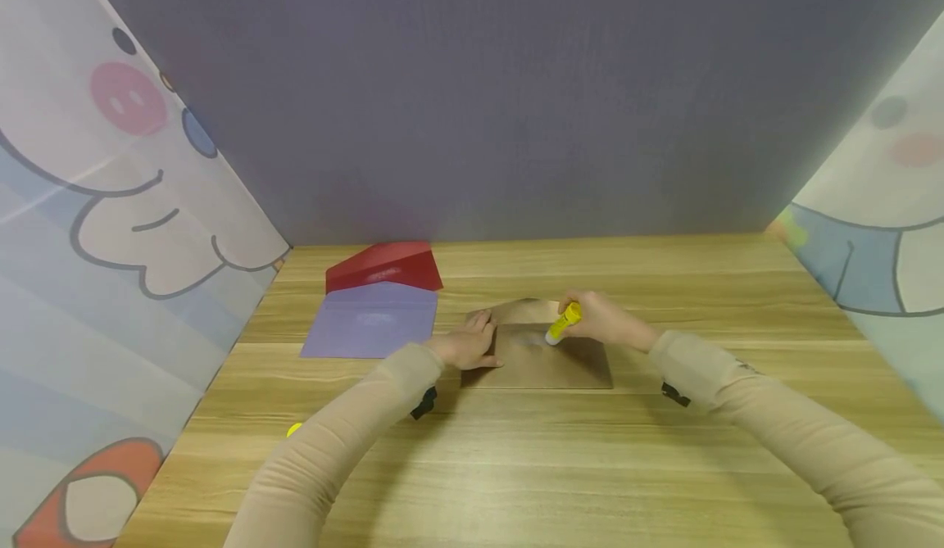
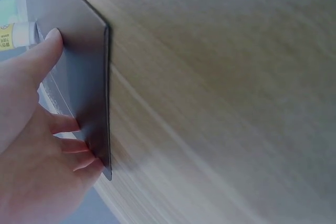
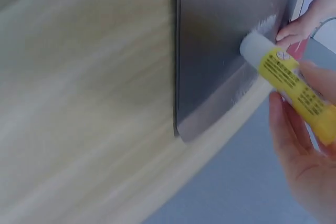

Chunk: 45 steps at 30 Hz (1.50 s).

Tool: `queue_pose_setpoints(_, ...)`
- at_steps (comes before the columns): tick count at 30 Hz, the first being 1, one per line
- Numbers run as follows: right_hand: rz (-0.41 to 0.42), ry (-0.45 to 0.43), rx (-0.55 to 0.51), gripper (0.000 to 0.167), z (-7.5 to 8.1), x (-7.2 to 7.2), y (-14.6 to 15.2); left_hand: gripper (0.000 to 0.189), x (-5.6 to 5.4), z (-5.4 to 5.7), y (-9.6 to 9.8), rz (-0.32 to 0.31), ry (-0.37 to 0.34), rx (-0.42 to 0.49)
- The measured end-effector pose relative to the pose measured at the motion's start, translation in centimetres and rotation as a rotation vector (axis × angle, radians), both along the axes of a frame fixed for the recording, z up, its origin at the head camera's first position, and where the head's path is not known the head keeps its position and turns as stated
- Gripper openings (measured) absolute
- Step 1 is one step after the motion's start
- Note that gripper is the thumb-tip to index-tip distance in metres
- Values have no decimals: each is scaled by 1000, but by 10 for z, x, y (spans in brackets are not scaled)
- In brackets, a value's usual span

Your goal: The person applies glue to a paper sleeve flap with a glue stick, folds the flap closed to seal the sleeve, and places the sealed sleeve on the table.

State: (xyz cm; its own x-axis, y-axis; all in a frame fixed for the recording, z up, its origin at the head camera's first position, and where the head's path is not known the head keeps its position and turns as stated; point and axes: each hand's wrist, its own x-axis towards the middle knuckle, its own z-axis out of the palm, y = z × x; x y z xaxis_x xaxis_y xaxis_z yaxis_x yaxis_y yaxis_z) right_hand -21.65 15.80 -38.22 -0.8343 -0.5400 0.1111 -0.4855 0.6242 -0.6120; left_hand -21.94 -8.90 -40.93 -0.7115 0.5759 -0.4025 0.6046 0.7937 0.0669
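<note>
A brown envelope [image 1: 546,372] lies on the wooden table with its flap [image 1: 527,312] folded out at the far side. My left hand [image 1: 466,345] presses on its left end, fingers spread and thumb on the paper. In my right hand [image 1: 601,319] is a yellow glue stick [image 1: 564,323], gripped between thumb and fingers and tilted with its white end down at the envelope. Whitish glue marks [image 3: 265,23] show on the brown paper by that end in the right wrist view.
Left of the brown envelope lies a purple envelope [image 1: 369,335], its upper edge overlapping a red envelope [image 1: 401,268]. Pale shiny patches show on both. A small yellow round thing [image 1: 293,429] sits beside the left sleeve. A grey panel [image 1: 516,122] stands behind the table.
</note>
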Motion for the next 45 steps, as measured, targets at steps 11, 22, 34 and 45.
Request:
queue_pose_setpoints(11,148,516,537,22,4,13,4,77,0,1,2,-2,5,-19)
queue_pose_setpoints(22,101,791,627,25,-23,21,13,77,2,2,4,7,-5,-12)
queue_pose_setpoints(34,-177,241,58,34,-13,23,36,77,1,1,3,25,-10,-6)
queue_pose_setpoints(45,-400,-54,-169,46,2,6,77,77,1,-1,2,18,-4,-13)
